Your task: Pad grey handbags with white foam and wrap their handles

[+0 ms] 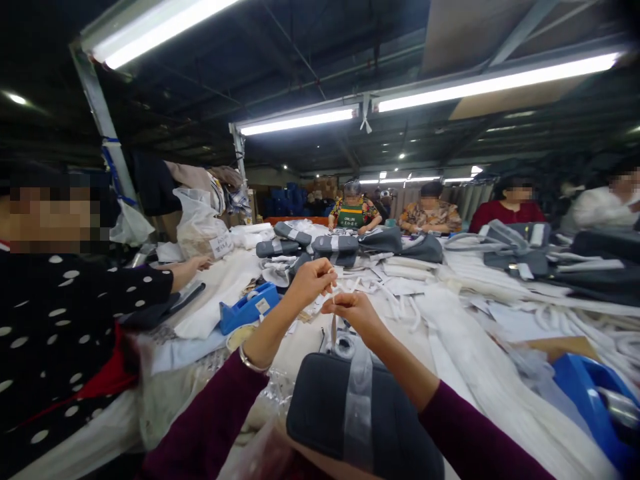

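Above a dark grey bag [345, 427] w/ clear band, left hand [311, 283] & right hand [353, 313] are raised close together, fingers [326, 272] of both pinched on a thin white strip [333, 293]. Below fingers, counter [295, 353] piled w/ white straps [475, 333]; left of them, blue tape dispenser [249, 307]; far right, blue bin [590, 407]. Beyond fingers, more grey bags [335, 250], co-workers [350, 213] across counter, fluorescent tubes [300, 121] overhead; polka-dot sleeve [100, 287] of co-worker at left.
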A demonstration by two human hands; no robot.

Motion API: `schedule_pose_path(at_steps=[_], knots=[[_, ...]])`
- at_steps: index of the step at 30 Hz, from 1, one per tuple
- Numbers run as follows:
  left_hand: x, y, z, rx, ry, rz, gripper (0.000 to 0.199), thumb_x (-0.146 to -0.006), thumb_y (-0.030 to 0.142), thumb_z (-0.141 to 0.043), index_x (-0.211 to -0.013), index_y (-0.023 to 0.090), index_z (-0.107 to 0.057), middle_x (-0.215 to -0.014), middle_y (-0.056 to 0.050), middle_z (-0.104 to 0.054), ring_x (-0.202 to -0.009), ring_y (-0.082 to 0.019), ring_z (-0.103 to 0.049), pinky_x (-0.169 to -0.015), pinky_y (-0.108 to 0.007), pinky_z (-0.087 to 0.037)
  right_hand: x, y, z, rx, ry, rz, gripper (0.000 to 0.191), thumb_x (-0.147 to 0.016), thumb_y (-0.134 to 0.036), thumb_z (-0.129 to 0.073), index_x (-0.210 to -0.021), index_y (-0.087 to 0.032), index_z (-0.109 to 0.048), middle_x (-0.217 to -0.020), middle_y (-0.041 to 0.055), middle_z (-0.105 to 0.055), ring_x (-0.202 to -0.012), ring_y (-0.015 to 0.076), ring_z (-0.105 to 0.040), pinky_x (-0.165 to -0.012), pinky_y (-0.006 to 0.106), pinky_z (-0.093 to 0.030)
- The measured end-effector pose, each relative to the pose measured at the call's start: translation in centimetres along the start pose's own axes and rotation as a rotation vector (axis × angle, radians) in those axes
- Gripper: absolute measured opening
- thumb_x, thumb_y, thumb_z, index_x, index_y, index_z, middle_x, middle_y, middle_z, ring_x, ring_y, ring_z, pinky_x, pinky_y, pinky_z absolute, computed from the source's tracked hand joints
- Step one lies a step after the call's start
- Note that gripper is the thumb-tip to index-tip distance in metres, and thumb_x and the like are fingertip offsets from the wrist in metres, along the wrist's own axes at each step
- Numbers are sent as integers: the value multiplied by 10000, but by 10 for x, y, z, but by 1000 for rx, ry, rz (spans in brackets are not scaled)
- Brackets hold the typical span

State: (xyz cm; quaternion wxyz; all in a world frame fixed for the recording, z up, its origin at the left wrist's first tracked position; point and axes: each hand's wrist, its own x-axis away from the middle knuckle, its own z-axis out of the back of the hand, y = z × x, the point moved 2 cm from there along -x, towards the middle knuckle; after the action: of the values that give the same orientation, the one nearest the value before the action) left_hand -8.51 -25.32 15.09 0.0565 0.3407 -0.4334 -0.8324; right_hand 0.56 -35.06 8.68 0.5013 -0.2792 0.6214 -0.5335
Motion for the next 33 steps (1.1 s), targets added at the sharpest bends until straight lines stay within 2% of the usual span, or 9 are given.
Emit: schedule_pose_path(at_steps=[4,10,15,19,23,26,30,33], knots=[[9,15,-18,-130,41,-57,135,-851,253,-477,-736,185,-491,-633,28,-605,-522,-88,-547,-549,-197,-436,29,-9,13,-37,5,34,254,-706,-401,-648,-772,-177,-748,-776,52,-729,-875,204,-656,-903,344,-449],[17,20,-48,12,-16,-22,177,-890,324,-451,-770,194,-446,-659,27,-587,-544,-109,-572,-562,-222,-470,57,-5,30,-140,85,-5,231,-671,-335,-690,-824,-173,-749,-719,39,-724,-753,178,-644,-838,334,-465],[20,29,-64,34,-10,0,173,-888,337,-455,-784,204,-420,-656,42,-570,-529,-105,-563,-565,-220,-459,71,-6,39,-166,122,31,201,-700,-267,-612,-826,-168,-734,-719,38,-730,-746,182,-661,-803,320,-486],[23,39,-71,-92,20,-20,162,-895,326,-442,-782,210,-428,-640,46,-557,-530,-110,-555,-584,-225,-438,76,-10,40,-131,114,47,223,-683,-224,-567,-858,-166,-693,-726,35,-734,-736,191,-685,-775,322,-509],[26,46,-75,-196,35,-67,178,-910,314,-425,-764,214,-431,-598,51,-527,-532,-114,-536,-596,-230,-419,77,-12,41,-115,146,31,279,-651,-182,-554,-928,-192,-587,-656,-2,-713,-663,189,-688,-680,303,-516],[27,46,-78,-174,50,-72,184,-918,326,-424,-772,215,-429,-597,54,-520,-532,-113,-528,-585,-230,-414,76,-9,42,-129,198,24,246,-629,-157,-543,-870,-206,-544,-588,-26,-680,-575,166,-654,-612,273,-495],[28,40,-82,-91,47,-44,207,-924,355,-419,-773,213,-422,-596,59,-510,-518,-110,-526,-562,-229,-416,73,0,45,-134,289,35,60,-648,-208,-592,-699,-196,-562,-528,-40,-600,-492,128,-573,-538,249,-452],[29,31,-85,-37,81,-26,213,-920,361,-430,-770,210,-427,-590,62,-505,-508,-106,-516,-551,-226,-416,72,9,45,-199,269,-8,186,-687,-336,-653,-655,-203,-528,-502,-53,-545,-449,118,-519,-505,259,-440]])
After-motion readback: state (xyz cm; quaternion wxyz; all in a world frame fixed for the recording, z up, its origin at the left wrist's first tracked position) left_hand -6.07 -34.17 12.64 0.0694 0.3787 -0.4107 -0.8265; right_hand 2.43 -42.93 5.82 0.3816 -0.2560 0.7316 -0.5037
